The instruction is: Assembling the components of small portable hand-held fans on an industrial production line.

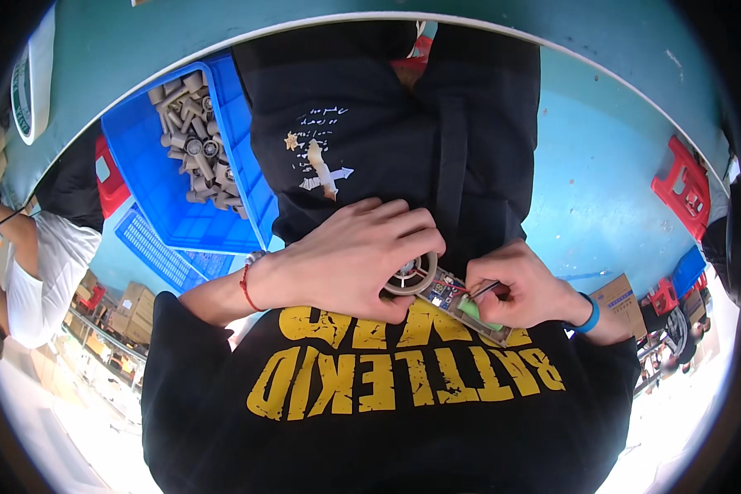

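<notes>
My left hand [350,259], with a red string at the wrist, grips a beige part with a round ring opening [412,276] held in front of my black shirt. A small circuit board [450,294] with a green piece [473,311] sticks out of that part toward my right hand. My right hand [523,292], wearing a blue wristband, pinches a thin rod-like tool or wire [486,290] whose tip rests on the board. Both hands sit close together over my lap, above my black trousers.
A blue crate [152,177] with several beige cylindrical parts [191,136] stands on the teal floor at my left. A second blue crate [160,251] lies below it. A red stool [683,185] stands at the right. A person in a white shirt [37,276] sits far left; cardboard boxes [622,298] lie nearby.
</notes>
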### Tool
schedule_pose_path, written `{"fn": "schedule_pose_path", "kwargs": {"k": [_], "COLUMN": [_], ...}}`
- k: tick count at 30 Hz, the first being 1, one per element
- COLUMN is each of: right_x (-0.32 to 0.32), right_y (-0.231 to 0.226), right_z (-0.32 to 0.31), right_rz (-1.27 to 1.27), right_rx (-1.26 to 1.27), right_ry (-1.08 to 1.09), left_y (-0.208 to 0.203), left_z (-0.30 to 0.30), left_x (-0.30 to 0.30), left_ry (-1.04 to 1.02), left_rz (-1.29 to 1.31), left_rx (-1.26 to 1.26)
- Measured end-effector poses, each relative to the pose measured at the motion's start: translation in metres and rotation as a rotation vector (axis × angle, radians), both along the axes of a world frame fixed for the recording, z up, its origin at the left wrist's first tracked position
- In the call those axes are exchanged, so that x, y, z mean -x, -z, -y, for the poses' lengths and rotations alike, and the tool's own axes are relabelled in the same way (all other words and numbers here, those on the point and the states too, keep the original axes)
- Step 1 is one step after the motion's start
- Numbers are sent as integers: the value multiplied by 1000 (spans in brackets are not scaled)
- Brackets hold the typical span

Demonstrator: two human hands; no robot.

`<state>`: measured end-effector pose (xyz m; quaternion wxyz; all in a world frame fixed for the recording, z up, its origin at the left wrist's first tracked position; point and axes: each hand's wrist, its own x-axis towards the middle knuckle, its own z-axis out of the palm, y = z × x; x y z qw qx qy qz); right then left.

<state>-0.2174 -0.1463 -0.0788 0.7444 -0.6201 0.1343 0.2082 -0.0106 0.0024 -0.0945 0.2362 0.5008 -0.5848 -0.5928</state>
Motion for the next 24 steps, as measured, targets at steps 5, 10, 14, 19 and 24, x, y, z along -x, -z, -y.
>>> {"fn": "schedule_pose_path", "kwargs": {"k": [5, 10, 14, 19, 24], "right_x": [3, 1, -2, 0, -1], "right_y": [-1, 2, 1, 2, -4], "right_z": [-2, -1, 0, -3, -6], "right_rz": [21, 109, 240, 307, 325], "right_rx": [37, 87, 245, 288, 355], "right_ry": [2, 10, -107, -131, -117], "left_y": [1, 2, 2, 1, 4], "left_z": [-1, -1, -3, -6, -11], "left_x": [1, 2, 2, 3, 5], "left_ry": [-10, -4, -1, 9, -5], "left_rz": [2, -11, -13, -23, -33], "left_rx": [12, -9, -7, 7, 50]}}
